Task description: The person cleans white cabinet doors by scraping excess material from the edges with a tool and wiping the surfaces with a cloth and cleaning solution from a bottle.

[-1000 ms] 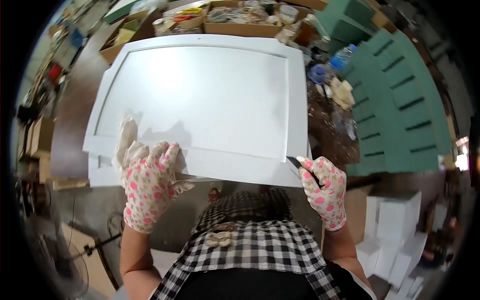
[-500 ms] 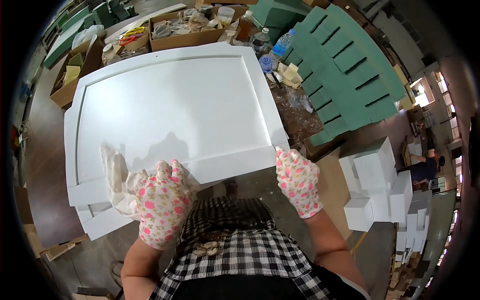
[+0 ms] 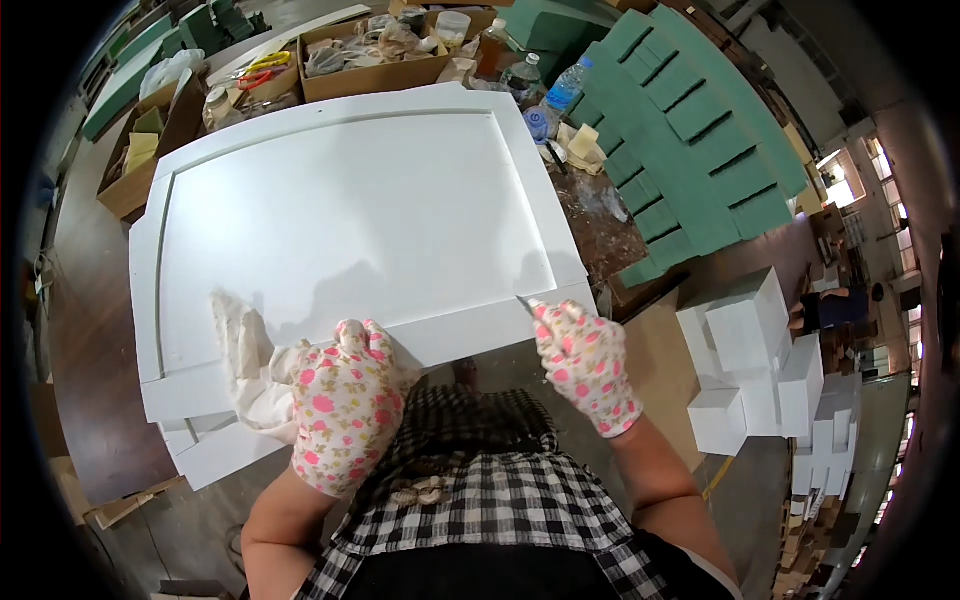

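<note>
Currently, the large white rectangular panel with a raised frame (image 3: 350, 200) lies across the dark brown worktable (image 3: 95, 290), its near edge toward the person, with another white panel (image 3: 225, 455) partly showing beneath its near left corner. The right hand (image 3: 585, 360), in a pink-flowered white glove, pinches a slim, dark-tipped tool (image 3: 524, 303) over the near frame strip, close to the right corner; most of the tool is hidden. The matching gloved left hand (image 3: 347, 405) has its fingers curled together at the near edge, against a crumpled off-white cloth (image 3: 240, 345); whether it grips the cloth, I cannot tell.

Beyond the panel's far edge, an open brown cardboard box (image 3: 375, 82) holds crumpled clear plastic bags (image 3: 385, 42) and a translucent white tub (image 3: 453, 25). To its left are red and yellow loop handles (image 3: 262, 72) and a clear jar (image 3: 218, 108). Far left, another cardboard box (image 3: 122, 200) contains yellowish pads (image 3: 141, 150). Far right stand a bottle with amber-brown contents (image 3: 491, 50) and a blue-labelled clear plastic bottle (image 3: 567, 87).
</note>
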Demonstrator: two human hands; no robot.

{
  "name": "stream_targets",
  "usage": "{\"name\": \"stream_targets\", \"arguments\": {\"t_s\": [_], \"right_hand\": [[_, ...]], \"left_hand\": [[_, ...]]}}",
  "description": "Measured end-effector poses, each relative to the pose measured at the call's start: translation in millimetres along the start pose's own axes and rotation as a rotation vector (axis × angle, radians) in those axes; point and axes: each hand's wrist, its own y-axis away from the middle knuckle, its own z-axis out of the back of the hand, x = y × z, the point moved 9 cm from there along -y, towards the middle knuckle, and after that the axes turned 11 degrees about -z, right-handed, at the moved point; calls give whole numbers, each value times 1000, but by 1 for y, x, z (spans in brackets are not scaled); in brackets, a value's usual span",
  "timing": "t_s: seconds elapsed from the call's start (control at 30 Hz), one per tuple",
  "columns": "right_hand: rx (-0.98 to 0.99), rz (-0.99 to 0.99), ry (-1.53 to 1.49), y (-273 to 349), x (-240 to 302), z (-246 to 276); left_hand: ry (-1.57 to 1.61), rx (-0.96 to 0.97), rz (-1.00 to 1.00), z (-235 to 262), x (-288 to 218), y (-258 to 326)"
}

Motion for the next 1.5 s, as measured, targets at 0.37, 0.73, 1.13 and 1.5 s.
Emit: {"name": "stream_targets", "arguments": {"t_s": [0.37,0.73,1.13,1.5], "right_hand": [[103,71,-48,2,60,-21],[91,264,-55,2,109,-30],[-316,-203,-129,-19,-29,7],[-148,-567,-619,0,-103,-28]], "left_hand": [[-20,-60,-148,5,-9,2],[56,-491,620,60,136,149],[15,-545,780,43,184,186],[221,-589,767,42,199,189]]}}
